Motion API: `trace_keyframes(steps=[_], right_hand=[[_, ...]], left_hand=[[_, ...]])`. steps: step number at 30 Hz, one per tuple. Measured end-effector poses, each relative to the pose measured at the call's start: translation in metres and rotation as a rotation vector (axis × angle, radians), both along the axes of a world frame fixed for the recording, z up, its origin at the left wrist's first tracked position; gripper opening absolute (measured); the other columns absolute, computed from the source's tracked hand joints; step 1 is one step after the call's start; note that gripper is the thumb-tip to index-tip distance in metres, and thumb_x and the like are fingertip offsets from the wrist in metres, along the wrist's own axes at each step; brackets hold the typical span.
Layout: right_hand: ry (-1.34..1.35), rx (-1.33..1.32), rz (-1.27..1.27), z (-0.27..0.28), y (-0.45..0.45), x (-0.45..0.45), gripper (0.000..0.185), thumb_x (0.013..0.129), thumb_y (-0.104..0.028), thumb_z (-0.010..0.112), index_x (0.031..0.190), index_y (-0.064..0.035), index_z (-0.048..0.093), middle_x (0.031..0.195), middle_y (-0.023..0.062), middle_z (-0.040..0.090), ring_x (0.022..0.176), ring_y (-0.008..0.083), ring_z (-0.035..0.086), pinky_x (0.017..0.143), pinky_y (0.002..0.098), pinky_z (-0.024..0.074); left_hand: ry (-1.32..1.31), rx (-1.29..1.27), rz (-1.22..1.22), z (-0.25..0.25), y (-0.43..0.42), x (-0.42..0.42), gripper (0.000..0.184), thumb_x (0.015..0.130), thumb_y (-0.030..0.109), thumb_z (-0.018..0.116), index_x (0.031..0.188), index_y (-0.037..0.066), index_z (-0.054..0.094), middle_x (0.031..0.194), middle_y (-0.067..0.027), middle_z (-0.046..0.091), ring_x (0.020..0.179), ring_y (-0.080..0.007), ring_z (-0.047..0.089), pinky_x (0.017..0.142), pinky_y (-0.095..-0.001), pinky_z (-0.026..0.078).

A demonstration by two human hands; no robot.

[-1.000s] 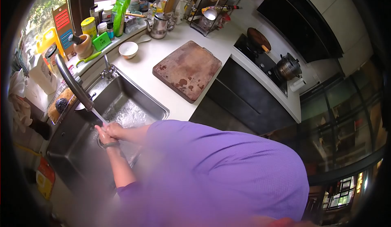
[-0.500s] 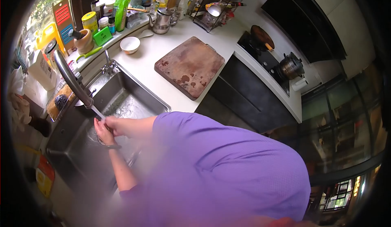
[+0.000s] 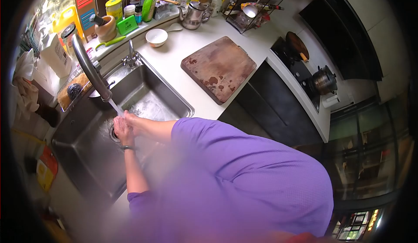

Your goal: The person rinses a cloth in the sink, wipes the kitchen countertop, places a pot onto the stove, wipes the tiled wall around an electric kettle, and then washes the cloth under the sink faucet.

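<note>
Under the stream of water from the curved faucet [image 3: 89, 66], my two hands press together over the steel sink [image 3: 87, 156]. My left hand [image 3: 123, 130], with a dark band at its wrist, has its fingers stretched upward against the other palm. Coming in from the right, my right hand [image 3: 132, 121] touches it, its fingers mostly hidden and blurred by the water. I see no object between them. The round drain [image 3: 113, 132] shows just left of the hands. Purple sleeves cover both upper arms.
A thick wooden cutting board [image 3: 220, 71] lies on the white counter, near a white bowl [image 3: 156, 37] and a metal kettle [image 3: 193, 16]. Jars and a mortar [image 3: 106, 28] line the sill. A sponge rack [image 3: 76, 90] borders the sink; a pot [image 3: 324, 81] stands on the stove.
The view has shifted, so the counter things sit further right in it. My hands stay together under the running water, with the left fingers now closer against the right hand.
</note>
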State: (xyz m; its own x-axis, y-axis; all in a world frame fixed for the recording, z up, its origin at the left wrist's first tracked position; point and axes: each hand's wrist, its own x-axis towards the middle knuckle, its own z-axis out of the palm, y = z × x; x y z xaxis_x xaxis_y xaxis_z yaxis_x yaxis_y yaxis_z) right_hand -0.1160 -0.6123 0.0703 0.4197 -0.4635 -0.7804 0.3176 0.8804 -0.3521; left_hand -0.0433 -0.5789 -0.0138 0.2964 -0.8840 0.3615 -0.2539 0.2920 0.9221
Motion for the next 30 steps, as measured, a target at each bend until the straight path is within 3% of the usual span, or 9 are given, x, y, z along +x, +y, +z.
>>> trace_keyframes(steps=[4, 9, 11, 13, 14, 17, 20, 23, 30], right_hand=[[-0.284, -0.365, -0.05, -0.08, -0.006, 0.008, 0.061, 0.092, -0.052, 0.019, 0.098, -0.0047, 0.057, 0.099, 0.0149, 0.059, 0.096, 0.0252, 0.054, 0.083, 0.0407, 0.0419], [0.31, -0.605, -0.081, -0.039, -0.001, 0.003, 0.067, 0.091, -0.052, 0.017, 0.094, 0.0004, 0.059, 0.095, 0.0186, 0.06, 0.09, 0.0275, 0.058, 0.076, 0.041, 0.0442], [0.735, -0.614, 0.256, -0.069, -0.029, -0.008, 0.072, 0.089, -0.055, 0.022, 0.105, 0.0074, 0.055, 0.11, 0.0276, 0.054, 0.111, 0.0334, 0.05, 0.084, 0.038, 0.0442], [0.285, -0.586, 0.214, -0.029, -0.02, -0.031, 0.069, 0.087, -0.06, 0.025, 0.097, -0.0017, 0.06, 0.096, 0.0204, 0.06, 0.093, 0.034, 0.058, 0.073, 0.0494, 0.0468], [0.472, -0.341, 0.197, 0.017, -0.009, -0.03, 0.063, 0.087, -0.059, 0.029, 0.094, -0.0052, 0.06, 0.091, 0.0155, 0.061, 0.086, 0.0319, 0.059, 0.07, 0.0531, 0.0454], [0.651, -0.614, 0.536, -0.047, -0.067, -0.042, 0.037, 0.082, -0.04, 0.057, 0.096, -0.0065, 0.064, 0.09, 0.0109, 0.062, 0.083, 0.0186, 0.056, 0.071, 0.0339, 0.0441], [0.828, -1.138, 0.541, -0.06, -0.145, -0.05, 0.023, 0.078, -0.031, 0.063, 0.083, -0.0085, 0.063, 0.074, 0.004, 0.062, 0.071, 0.0092, 0.054, 0.059, 0.0245, 0.0432], [0.438, -0.815, 0.283, 0.024, -0.138, -0.035, 0.024, 0.079, -0.025, 0.065, 0.09, -0.0068, 0.054, 0.068, 0.0049, 0.06, 0.055, 0.0089, 0.055, 0.043, 0.021, 0.0456], [0.355, -0.99, 0.369, -0.016, -0.207, -0.012, 0.027, 0.08, -0.013, 0.065, 0.094, 0.0034, 0.049, 0.068, 0.0113, 0.058, 0.052, 0.013, 0.055, 0.045, 0.0213, 0.0448]], left_hand=[[0.509, 0.068, -0.008, -0.006, -0.02, -0.012, 0.01, 0.082, 0.006, 0.058, 0.088, 0.004, 0.051, 0.074, -0.0005, 0.053, 0.065, -0.0087, 0.052, 0.057, -0.0234, 0.043], [0.942, 0.263, 0.071, -0.006, -0.03, -0.019, 0.01, 0.082, 0.011, 0.059, 0.087, 0.004, 0.053, 0.072, -0.0058, 0.058, 0.061, -0.0155, 0.057, 0.055, -0.0278, 0.048], [1.117, 0.441, 0.048, -0.006, -0.031, -0.013, 0.021, 0.084, 0.019, 0.058, 0.097, 0.004, 0.054, 0.08, -0.0092, 0.061, 0.067, -0.0208, 0.061, 0.057, -0.0332, 0.051], [1.16, 0.322, -0.283, -0.006, -0.023, -0.022, 0.023, 0.085, 0.024, 0.057, 0.102, 0.009, 0.054, 0.1, -0.008, 0.059, 0.086, -0.0229, 0.059, 0.071, -0.0392, 0.051], [1.27, 0.718, -0.152, 0.027, -0.017, -0.027, 0.021, 0.085, 0.017, 0.055, 0.105, 0.011, 0.053, 0.102, -0.0099, 0.058, 0.092, -0.026, 0.058, 0.077, -0.0477, 0.048], [1.497, 0.431, -0.259, -0.019, -0.015, -0.029, 0.065, 0.078, 0.008, 0.061, 0.125, 0.015, 0.017, 0.114, -0.0158, 0.048, 0.092, -0.0349, 0.057, 0.072, -0.0589, 0.046], [1.518, 0.415, -0.082, 0.0, -0.008, -0.031, 0.045, 0.079, 0.006, 0.059, 0.115, 0.01, 0.031, 0.099, -0.0154, 0.055, 0.082, -0.031, 0.06, 0.066, -0.0502, 0.052], [1.49, 0.458, 0.021, 0.021, -0.005, -0.032, 0.026, 0.078, 0.004, 0.059, 0.1, 0.006, 0.045, 0.09, -0.0127, 0.058, 0.076, -0.026, 0.061, 0.062, -0.0436, 0.053], [1.383, 0.491, -0.129, -0.002, -0.004, -0.018, 0.035, 0.081, 0.004, 0.056, 0.113, 0.001, 0.041, 0.091, -0.0109, 0.06, 0.072, -0.0218, 0.062, 0.06, -0.0351, 0.054]])
